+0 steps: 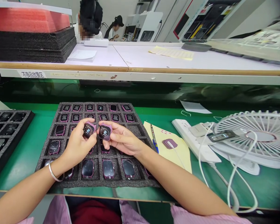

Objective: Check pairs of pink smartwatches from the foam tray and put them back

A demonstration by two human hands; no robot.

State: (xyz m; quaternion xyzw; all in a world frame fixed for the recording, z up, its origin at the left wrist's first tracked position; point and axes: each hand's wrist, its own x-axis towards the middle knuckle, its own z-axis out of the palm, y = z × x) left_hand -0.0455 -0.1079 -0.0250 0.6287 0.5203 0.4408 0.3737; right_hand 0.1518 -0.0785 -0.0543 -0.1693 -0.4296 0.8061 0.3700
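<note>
My left hand (78, 144) holds a small purple smartwatch body (89, 129) with its lit screen facing up. My right hand (122, 140) holds a second purple watch body (105, 132), screen also lit. Both watches sit side by side above the middle of a dark foam tray (140, 130) on the green bench. The tray's pockets hold several more purple watch bodies (108, 168), most with dark screens. A silver bangle (53, 173) circles my left wrist.
A second black tray of devices (4, 130) lies at the left. To the right are a yellow sheet (177, 152) with a pen (153, 137) and purple charger puck (170, 143), a white power strip (191, 138), cables and a white fan (254, 137). Two other people sit far behind the shelf.
</note>
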